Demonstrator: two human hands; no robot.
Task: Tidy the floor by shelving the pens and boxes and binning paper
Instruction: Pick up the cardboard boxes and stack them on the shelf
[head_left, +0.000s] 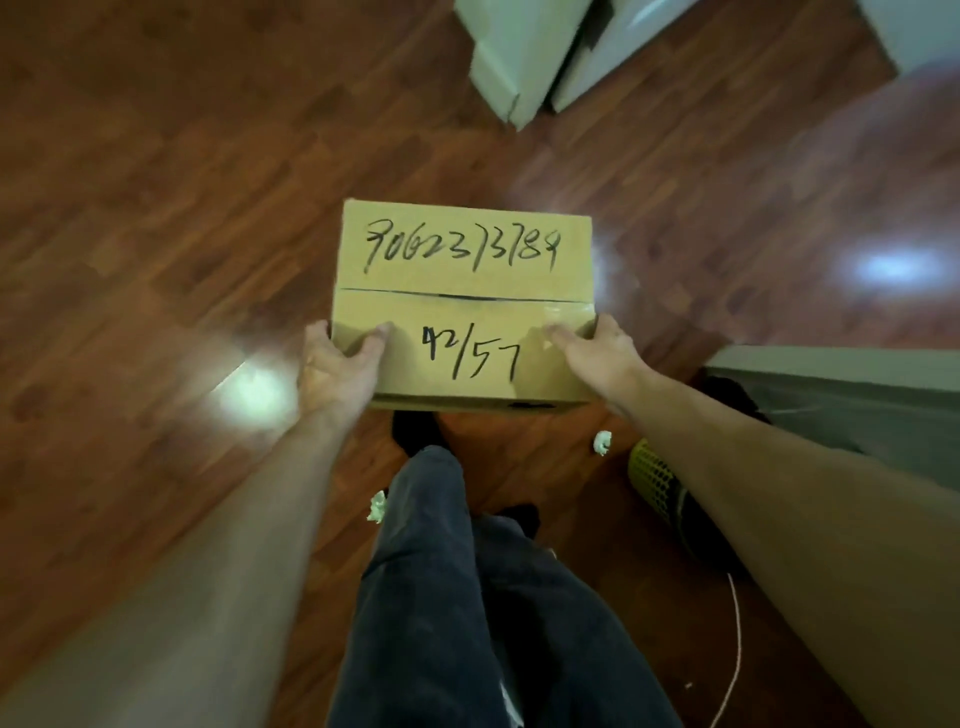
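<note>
From the head view, a cardboard box (464, 306) is held above the wooden floor (156, 208), gripped at its near corners by the left hand (340, 364) and the right hand (597, 353), each grip closed round an edge. The box-shelving step is judged in hand; carrying to a shelf, not identifiable here, is called for next. Two paper scraps (602, 442) lie unbinned near a yellow mesh bin (655, 475)

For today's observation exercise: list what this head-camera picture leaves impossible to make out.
- Cardboard box: contents hidden by its closed flaps.
- Left hand and right hand: fingers hidden behind the box's sides.
- Yellow basket: mostly covered by the right forearm.
- Grey furniture: cut off by the top edge.
</note>
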